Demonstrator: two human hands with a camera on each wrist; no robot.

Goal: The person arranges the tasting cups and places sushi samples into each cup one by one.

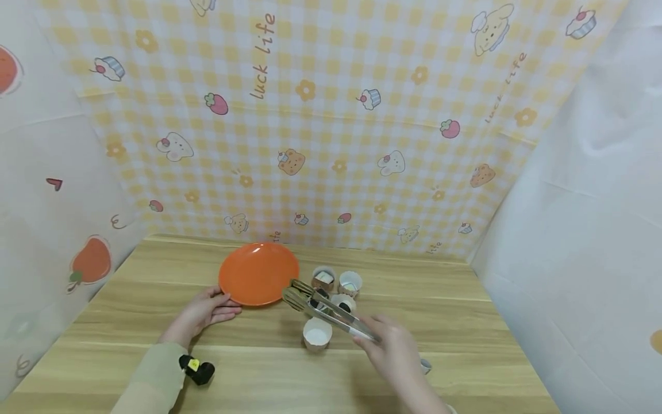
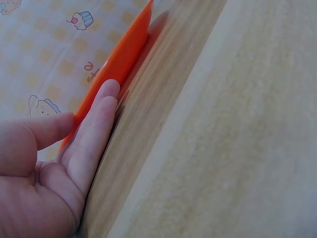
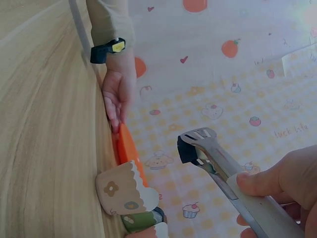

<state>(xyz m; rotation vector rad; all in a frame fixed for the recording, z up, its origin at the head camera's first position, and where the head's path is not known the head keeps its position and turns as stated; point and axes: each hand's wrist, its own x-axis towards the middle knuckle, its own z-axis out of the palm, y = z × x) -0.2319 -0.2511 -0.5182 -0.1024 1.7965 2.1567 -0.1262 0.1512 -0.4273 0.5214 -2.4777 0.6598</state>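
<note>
My left hand [image 1: 207, 310] is at the near left rim of a round orange plate [image 1: 258, 273]. Its thumb lies at the plate's edge and the fingers reach under the rim, pinching it. My right hand [image 1: 393, 348] grips metal tongs [image 1: 358, 329] by the handle end. Between the tongs' heads is a small black piece [image 3: 186, 150] with some white beside it, held above the table. Below the tongs stands a white paper cup [image 1: 317, 333] with a scalloped rim. What the black piece is, I cannot tell.
Behind the tongs stand more paper cups, among them one [image 1: 350, 283] with a pale piece inside and one [image 1: 323, 275] with a white piece. A green cup [image 3: 141, 221] shows in the right wrist view. Patterned cloth [image 1: 320, 144] hangs along the wooden table's [image 1: 248, 374] back edge.
</note>
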